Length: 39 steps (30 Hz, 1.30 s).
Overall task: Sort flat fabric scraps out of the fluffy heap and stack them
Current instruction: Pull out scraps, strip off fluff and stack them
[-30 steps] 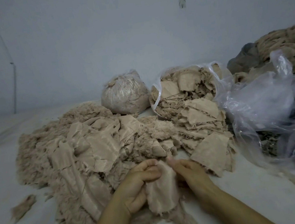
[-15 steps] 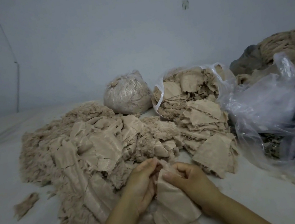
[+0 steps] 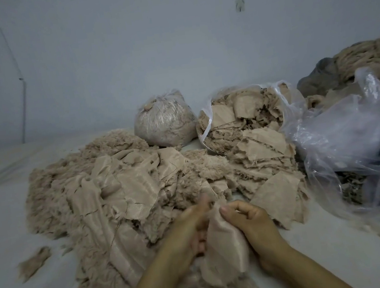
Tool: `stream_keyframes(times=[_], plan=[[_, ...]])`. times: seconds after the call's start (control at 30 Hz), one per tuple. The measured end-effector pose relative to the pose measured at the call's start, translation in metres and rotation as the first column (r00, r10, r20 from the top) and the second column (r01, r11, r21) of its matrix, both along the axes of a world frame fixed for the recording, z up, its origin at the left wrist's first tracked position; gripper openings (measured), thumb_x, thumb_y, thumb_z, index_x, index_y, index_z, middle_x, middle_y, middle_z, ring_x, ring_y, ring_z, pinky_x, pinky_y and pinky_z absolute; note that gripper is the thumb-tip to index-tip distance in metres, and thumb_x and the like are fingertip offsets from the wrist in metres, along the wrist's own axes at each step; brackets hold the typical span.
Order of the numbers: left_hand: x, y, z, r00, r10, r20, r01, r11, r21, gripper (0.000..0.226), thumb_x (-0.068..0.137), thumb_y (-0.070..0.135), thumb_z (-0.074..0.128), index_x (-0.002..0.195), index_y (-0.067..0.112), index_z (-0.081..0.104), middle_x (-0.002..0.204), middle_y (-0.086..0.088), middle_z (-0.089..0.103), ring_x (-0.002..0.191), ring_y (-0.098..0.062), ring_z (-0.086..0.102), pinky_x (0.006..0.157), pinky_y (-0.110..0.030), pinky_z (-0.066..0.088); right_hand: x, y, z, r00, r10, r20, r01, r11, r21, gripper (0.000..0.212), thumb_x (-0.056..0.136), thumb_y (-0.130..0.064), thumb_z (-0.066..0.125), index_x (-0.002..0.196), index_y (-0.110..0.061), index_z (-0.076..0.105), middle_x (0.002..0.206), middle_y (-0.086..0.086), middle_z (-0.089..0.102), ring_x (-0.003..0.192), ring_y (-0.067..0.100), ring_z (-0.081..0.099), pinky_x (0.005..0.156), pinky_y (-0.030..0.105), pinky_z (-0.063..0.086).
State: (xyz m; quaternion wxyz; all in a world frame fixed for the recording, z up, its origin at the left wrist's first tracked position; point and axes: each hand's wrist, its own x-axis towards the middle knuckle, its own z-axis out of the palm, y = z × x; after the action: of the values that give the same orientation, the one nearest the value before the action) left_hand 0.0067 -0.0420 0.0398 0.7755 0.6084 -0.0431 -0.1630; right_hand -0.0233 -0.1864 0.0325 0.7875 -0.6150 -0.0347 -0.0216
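Beige scrap (image 3: pixel 222 244), beige heap (image 3: pixel 89 197)

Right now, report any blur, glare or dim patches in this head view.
Head view: dim, flat light; left hand smeared by motion blur, right hand sharper; both pinch the scrap; soft glare on the plastic bag; wide-angle stretch at the edges.
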Motion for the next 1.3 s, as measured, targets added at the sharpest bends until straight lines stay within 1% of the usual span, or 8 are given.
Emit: stream_keyframes(times=[0.17,0.43,0.57,0.7,0.83,0.97,1.17,1.3], plan=[[-0.003,-0.008,-0.002,0.962,0.157,0.225,-0.191,0.972,0.137,0.02,0.089,0.019,0.062,0.074,0.007,0.066,0.064,-0.005,0.064,0.057,-0.014,0.056,0.051,-0.022,0.045,0.003,-0.001,-0.002,0.961,-0.269,0.062,0.276,0.943,-0.186,0.014,0.086,-0.021,0.068,0.073,-0.021,0.074,0.068,0.005,0.072,0.06,0.012,0.064,0.058,0.025,0.05],[0.004,0.003,0.002,0.917,0.174,0.36,-0.294,0.903,0.314,0.027,0.092,0.023,0.058,0.072,0.005,0.062,0.058,-0.007,0.052,0.053,-0.015,0.04,0.047,-0.023,0.032,0.009,-0.018,0.014,0.91,-0.406,0.083,0.412,0.908,-0.074,0.008,0.086,-0.013,0.067,0.08,-0.012,0.072,0.058,-0.011,0.068,0.05,-0.003,0.058,0.047,0.011,0.044],[0.006,0.014,0.001,0.932,0.225,0.285,-0.29,0.933,0.214,0.035,0.088,0.042,0.053,0.074,0.011,0.058,0.043,0.005,0.037,0.036,-0.008,0.026,0.035,-0.016,0.022,0.015,-0.037,0.028,0.856,-0.51,0.083,0.516,0.851,-0.095,0.019,0.092,-0.02,0.062,0.074,-0.022,0.068,0.075,-0.009,0.069,0.072,0.008,0.06,0.067,0.022,0.046],[0.001,-0.002,0.001,1.0,0.011,0.019,-0.012,1.0,0.011,0.068,0.072,0.061,0.049,0.107,0.003,0.058,0.077,-0.011,0.07,0.064,-0.019,0.065,0.056,-0.029,0.053,0.016,-0.027,0.031,0.887,-0.453,0.09,0.462,0.866,-0.192,0.026,0.098,-0.019,0.05,0.073,-0.015,0.056,0.066,0.0,0.053,0.061,0.011,0.046,0.058,0.026,0.037],[-0.01,-0.009,0.001,0.943,-0.321,-0.083,0.308,0.942,-0.135,0.066,0.079,0.058,0.059,0.124,0.009,0.058,0.112,-0.02,0.065,0.093,-0.033,0.064,0.073,-0.039,0.056,0.014,-0.015,0.029,0.952,-0.303,0.05,0.307,0.937,-0.168,0.02,0.101,-0.023,0.045,0.086,-0.01,0.053,0.052,0.005,0.048,0.041,0.012,0.042,0.039,0.021,0.032],[-0.006,-0.006,-0.001,0.983,-0.176,-0.055,0.157,0.954,-0.256,0.067,0.069,0.006,0.078,0.129,0.006,0.049,0.091,-0.017,0.065,0.067,-0.021,0.064,0.054,-0.03,0.055,0.012,-0.016,0.027,0.969,-0.236,0.071,0.244,0.959,-0.143,0.019,0.102,-0.026,0.039,0.092,-0.012,0.046,0.037,0.003,0.045,0.027,0.014,0.04,0.032,0.017,0.024],[-0.005,-0.009,-0.002,0.998,-0.046,-0.03,0.038,0.972,-0.231,0.058,0.064,0.001,0.071,0.118,0.009,0.051,0.076,-0.011,0.07,0.06,-0.018,0.065,0.05,-0.024,0.054,0.011,-0.019,0.018,0.965,-0.242,0.102,0.254,0.957,-0.138,0.025,0.095,-0.033,0.053,0.093,-0.009,0.05,0.051,0.001,0.06,0.035,0.013,0.05,0.035,0.019,0.033],[-0.005,-0.006,0.0,0.994,-0.03,0.104,0.045,0.989,-0.144,0.06,0.062,-0.002,0.072,0.117,0.01,0.052,0.078,-0.008,0.07,0.06,-0.015,0.065,0.047,-0.022,0.051,0.008,-0.018,0.025,0.968,0.025,-0.249,-0.051,0.994,-0.099,0.05,0.064,-0.055,0.073,0.084,-0.01,0.067,0.064,0.006,0.066,0.052,0.014,0.059,0.047,0.021,0.047]])
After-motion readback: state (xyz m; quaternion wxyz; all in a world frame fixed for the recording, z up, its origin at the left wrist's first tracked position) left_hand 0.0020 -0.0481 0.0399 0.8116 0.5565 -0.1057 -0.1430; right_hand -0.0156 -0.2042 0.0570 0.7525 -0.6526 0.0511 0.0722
